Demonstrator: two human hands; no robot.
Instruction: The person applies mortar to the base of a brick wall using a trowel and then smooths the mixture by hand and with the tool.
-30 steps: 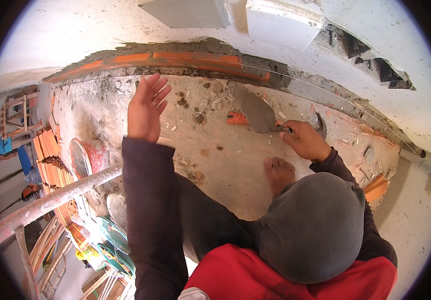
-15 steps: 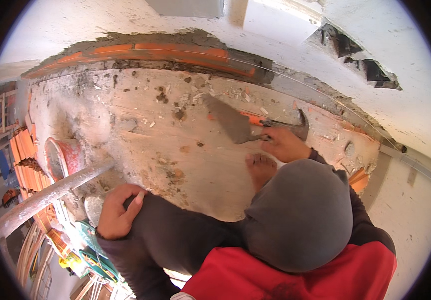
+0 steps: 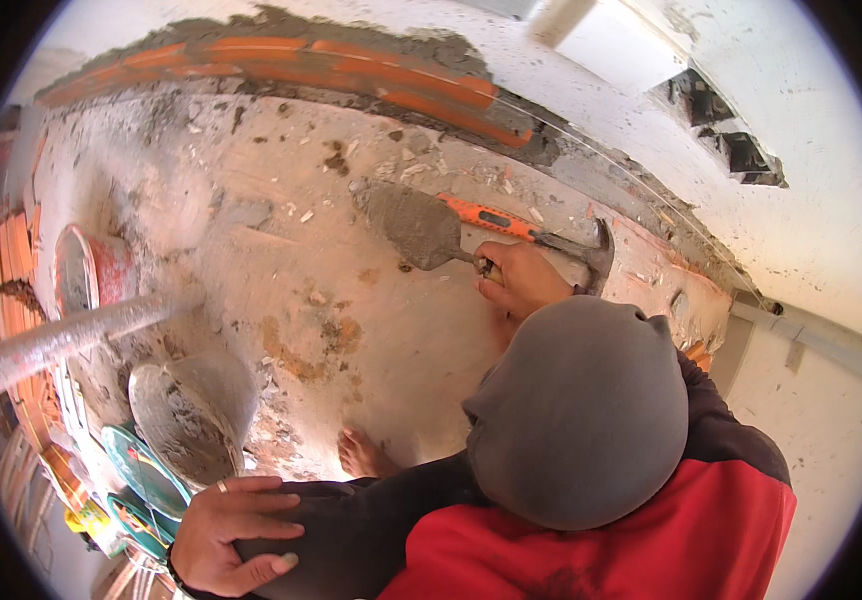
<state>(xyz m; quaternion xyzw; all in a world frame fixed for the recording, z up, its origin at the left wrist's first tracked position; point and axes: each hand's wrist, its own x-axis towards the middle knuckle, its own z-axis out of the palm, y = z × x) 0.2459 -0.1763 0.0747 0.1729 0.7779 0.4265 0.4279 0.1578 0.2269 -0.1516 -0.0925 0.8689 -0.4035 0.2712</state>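
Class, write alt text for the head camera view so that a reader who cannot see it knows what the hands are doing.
Seen from above, the right hand holds a mortar-coated trowel over a dusty platform, beside an orange-handled hammer and a course of orange bricks. The left hand rests on the person's own dark-sleeved arm, near a mortar pan.

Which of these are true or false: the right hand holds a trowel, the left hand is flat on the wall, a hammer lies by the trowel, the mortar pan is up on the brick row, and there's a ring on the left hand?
1. The right hand holds a trowel. True.
2. The left hand is flat on the wall. False: it rests on the person's own dark sleeve.
3. A hammer lies by the trowel. True.
4. The mortar pan sits on the brick row. False: it lies lower left, near the metal pole.
5. The left hand wears a ring. True.
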